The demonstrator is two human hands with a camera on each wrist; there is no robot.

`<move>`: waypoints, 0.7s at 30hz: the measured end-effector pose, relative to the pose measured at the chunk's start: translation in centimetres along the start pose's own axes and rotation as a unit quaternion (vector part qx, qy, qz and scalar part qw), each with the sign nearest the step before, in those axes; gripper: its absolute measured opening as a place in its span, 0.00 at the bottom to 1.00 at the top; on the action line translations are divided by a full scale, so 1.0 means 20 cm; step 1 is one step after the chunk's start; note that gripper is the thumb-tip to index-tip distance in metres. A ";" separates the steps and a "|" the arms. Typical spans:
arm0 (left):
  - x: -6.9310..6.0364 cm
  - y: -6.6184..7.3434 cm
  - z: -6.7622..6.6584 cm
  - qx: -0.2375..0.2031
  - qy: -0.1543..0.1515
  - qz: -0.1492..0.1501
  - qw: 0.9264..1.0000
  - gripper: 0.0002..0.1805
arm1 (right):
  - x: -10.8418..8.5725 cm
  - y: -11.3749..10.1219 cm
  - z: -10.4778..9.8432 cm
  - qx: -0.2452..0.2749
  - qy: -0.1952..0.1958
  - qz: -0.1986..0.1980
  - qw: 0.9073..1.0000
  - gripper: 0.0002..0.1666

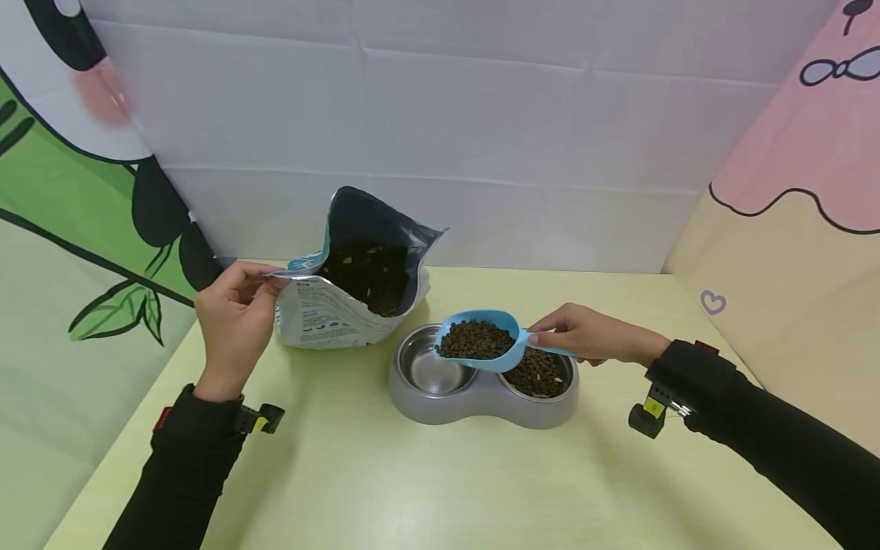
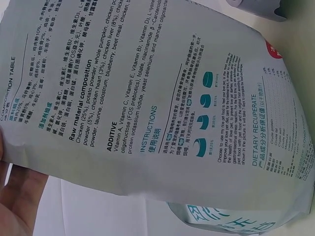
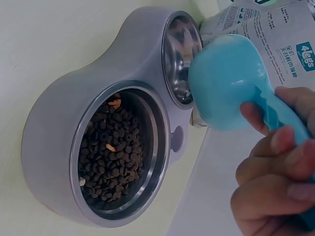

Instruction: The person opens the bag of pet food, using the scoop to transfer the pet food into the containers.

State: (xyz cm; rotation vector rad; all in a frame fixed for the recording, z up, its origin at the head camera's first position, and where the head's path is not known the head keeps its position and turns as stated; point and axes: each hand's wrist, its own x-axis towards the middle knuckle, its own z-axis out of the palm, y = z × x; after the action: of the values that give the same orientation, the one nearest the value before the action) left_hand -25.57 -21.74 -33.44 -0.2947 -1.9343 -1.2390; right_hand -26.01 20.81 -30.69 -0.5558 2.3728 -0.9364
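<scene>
My right hand (image 1: 587, 333) grips the handle of a light blue scoop (image 1: 510, 360), heaped with brown kibble (image 1: 476, 339). The scoop hangs over the middle of a grey double pet bowl (image 1: 440, 409). Its left steel dish (image 1: 433, 370) shows bare metal inside, while the right dish (image 3: 157, 182) holds kibble with a few orange and pale bits. On the left, my left hand (image 1: 237, 317) pinches the top edge of a silver pet food bag (image 1: 319, 317). The bag's mouth gapes, with dark kibble inside. Printed text on the bag (image 2: 147, 98) fills most of the left wrist view.
A pale yellow table (image 1: 385, 489) carries the bag and the double bowl. Behind it hangs a white sheet (image 1: 467, 137). Panels with cartoon drawings stand at the left (image 1: 82, 183) and the right (image 1: 784, 176).
</scene>
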 end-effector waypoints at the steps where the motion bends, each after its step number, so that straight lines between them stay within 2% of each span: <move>1: 0.00 0.00 0.00 0.000 0.000 -0.002 1.000 0.05 | 0.00 0.00 0.00 -0.003 -0.002 -0.001 1.000 0.18; 7: 0.00 0.01 0.00 -0.002 -0.001 -0.012 1.000 0.05 | 0.00 -0.02 0.00 -0.027 -0.009 0.003 1.000 0.19; 21: 0.00 0.03 -0.02 -0.003 -0.006 -0.012 1.000 0.04 | 0.02 -0.08 0.00 -0.077 -0.016 0.010 0.997 0.17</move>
State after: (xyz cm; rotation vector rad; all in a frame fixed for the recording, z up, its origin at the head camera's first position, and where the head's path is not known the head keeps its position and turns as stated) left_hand -25.12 -21.75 -33.03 -0.2842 -1.9502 -1.2620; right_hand -26.05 19.48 -29.56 -0.6002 2.4298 -0.7356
